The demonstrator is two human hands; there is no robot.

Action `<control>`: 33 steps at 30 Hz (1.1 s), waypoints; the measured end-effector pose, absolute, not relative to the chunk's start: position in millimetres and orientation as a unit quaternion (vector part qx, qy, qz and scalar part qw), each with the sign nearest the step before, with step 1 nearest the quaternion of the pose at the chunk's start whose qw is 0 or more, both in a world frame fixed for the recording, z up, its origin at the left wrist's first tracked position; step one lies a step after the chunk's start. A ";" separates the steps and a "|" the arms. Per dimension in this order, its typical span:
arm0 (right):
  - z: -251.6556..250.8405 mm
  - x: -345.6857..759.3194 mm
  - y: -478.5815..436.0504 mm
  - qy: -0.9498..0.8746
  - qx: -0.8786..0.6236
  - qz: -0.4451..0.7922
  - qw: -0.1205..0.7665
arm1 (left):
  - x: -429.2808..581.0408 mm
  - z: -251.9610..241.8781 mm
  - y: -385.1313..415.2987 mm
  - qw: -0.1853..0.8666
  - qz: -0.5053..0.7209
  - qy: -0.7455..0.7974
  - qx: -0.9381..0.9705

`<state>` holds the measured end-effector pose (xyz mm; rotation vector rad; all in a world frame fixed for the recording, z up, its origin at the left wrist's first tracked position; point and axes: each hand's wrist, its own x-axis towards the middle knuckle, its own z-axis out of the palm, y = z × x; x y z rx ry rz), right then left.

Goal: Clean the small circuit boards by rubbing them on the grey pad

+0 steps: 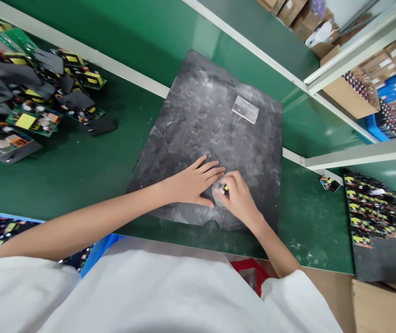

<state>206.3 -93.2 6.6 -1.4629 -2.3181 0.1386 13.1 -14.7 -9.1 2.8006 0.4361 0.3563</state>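
My left hand point(191, 184) lies flat on a worn dark mat point(215, 134), fingers spread and holding nothing. Just right of its fingertips is a small round see-through object point(216, 194) with a bit of yellow and black at its middle; its kind is unclear. Curled over that object, the fingers of my right hand point(238, 196) are closed on it, and they hide part of it. Farther up the mat rests a flat, clear rectangular piece point(245, 109), apart from both hands.
Circuit boards with yellow parts point(26, 121) are heaped on the green bench point(114, 152) at left. More boards point(371, 208) stand in rows at right, near a single small board point(330, 183). White frame bars point(361, 155) cross the right side. A cardboard box point(378, 305) is at lower right.
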 end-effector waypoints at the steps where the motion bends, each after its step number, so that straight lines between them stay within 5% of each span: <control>1: 6.5 206.5 -92.9 -0.842 -0.504 0.057 0.186 | 12.9 -8.7 -14.7 0.143 0.123 0.152 0.970; 7: 5.7 210.2 -90.0 -0.775 -0.585 0.031 0.239 | 11.3 -6.5 -14.9 0.151 0.118 0.150 0.970; 11: 6.9 208.1 -93.8 -0.856 -0.484 0.078 0.164 | 10.6 -5.3 -15.6 0.152 0.123 0.156 0.968; 15: 8.1 207.6 -94.5 -0.777 -0.593 0.019 0.210 | 9.9 -6.7 -16.2 0.143 0.121 0.153 0.970; 19: 8.3 205.4 -97.3 -0.862 -0.474 0.022 0.181 | 9.9 -8.2 -16.2 0.148 0.124 0.154 0.969; 23: 7.4 207.6 -95.0 -0.783 -0.587 0.007 0.206 | 10.1 -8.1 -15.8 0.147 0.120 0.152 0.970; 27: 6.6 205.5 -95.0 -0.860 -0.474 0.028 0.186 | 9.9 -8.4 -15.6 0.151 0.127 0.154 0.968; 33: 9.9 201.1 -94.3 -0.816 -0.549 -0.002 0.184 | 10.8 -9.7 -15.5 0.159 0.122 0.154 0.968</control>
